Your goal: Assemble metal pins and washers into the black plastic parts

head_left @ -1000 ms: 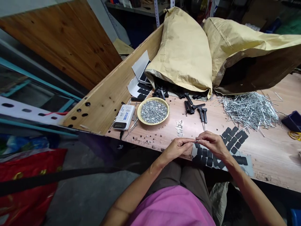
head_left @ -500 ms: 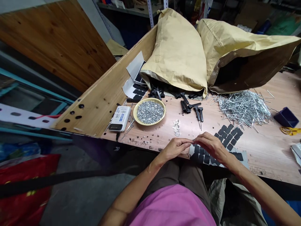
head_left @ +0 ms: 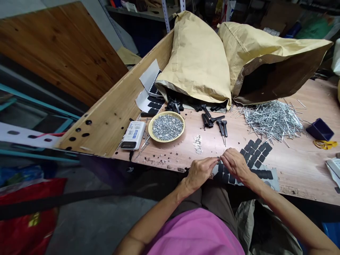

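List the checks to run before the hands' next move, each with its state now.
1. The left hand and right hand meet fingertip to fingertip: ok.
2. The piece pinched between them: cannot tell, too small.
3. The black pad sheet lies under the hands: ok.
4. The yellow dish holds small metal bits: ok.
5. The pin pile lies apart from both hands: ok.

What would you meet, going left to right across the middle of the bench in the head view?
White box → yellow dish → loose washers → black handles → pin pile → blue tray
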### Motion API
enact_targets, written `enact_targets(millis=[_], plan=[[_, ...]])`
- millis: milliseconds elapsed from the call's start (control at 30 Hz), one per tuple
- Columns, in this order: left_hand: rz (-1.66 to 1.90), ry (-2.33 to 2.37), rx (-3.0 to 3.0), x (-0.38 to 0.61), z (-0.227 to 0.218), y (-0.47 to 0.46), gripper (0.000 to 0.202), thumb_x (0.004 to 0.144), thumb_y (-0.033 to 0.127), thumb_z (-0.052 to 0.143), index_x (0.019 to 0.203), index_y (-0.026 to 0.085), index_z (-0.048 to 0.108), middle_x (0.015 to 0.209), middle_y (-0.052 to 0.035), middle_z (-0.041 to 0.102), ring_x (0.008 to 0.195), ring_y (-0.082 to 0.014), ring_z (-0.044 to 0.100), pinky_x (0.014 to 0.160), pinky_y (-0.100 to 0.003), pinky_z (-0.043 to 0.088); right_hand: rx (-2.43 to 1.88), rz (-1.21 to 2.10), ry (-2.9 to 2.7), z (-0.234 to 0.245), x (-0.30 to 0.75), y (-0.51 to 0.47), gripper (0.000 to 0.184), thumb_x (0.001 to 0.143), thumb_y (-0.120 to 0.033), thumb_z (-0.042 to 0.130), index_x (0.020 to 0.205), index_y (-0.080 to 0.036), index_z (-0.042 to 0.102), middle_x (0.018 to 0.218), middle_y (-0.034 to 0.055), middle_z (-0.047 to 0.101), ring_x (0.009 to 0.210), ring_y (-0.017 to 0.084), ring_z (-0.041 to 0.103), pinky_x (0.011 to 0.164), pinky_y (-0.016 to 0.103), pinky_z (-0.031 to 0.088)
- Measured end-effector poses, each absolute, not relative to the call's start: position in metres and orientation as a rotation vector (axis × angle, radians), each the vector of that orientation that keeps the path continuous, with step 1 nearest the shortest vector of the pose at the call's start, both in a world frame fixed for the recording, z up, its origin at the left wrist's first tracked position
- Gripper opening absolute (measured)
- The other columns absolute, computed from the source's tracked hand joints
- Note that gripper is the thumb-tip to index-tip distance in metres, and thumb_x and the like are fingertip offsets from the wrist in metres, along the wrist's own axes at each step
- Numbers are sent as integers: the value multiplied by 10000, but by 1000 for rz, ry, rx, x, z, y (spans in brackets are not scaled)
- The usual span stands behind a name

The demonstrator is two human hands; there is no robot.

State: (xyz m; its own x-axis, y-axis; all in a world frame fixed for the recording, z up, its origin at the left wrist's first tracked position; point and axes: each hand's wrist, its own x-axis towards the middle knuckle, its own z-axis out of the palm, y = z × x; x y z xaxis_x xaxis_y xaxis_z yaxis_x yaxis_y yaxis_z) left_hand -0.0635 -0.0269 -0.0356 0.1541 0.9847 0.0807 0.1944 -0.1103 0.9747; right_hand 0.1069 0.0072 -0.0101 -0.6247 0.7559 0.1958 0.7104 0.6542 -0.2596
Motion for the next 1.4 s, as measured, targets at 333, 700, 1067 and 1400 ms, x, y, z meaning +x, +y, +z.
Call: enact_targets(millis=[333,700,1067,1400], plan=[[1194,884,483,-16,-29,-17,333,633,437,752,796,155,683,969,-75,688,908,-163,608,828,-265,457,-1404,1080,-1584,-22,111,-30,361,846,-551,482,869,-210,597,835,36,652,778,167,604,685,276,475],[941,980,621,56,-56,-15,354,667,353,739,977,184,719,1152,-110,636,1085,-226,567,968,-345,415,-1853,512,-1534,-51,217,-30,264,869,-395,470,773,-187,601,766,45,596,715,179,525,635,290,403],[963,1177,711,40,-68,11,487,721,354,679,1167,176,591,967,-70,635,824,-142,624,724,-244,502,-1858,-471,-2307,-86,329,12,316,932,-136,313,774,-165,585,757,91,578,737,203,476,646,320,419],[1058,1484,1184,25,-68,49,357,788,293,563,1113,162,634,903,-56,639,792,-146,598,730,-277,499,-1463,-336,-2526,-85,326,-1,356,955,-113,261,897,-141,610,747,69,580,667,166,482,546,295,457]])
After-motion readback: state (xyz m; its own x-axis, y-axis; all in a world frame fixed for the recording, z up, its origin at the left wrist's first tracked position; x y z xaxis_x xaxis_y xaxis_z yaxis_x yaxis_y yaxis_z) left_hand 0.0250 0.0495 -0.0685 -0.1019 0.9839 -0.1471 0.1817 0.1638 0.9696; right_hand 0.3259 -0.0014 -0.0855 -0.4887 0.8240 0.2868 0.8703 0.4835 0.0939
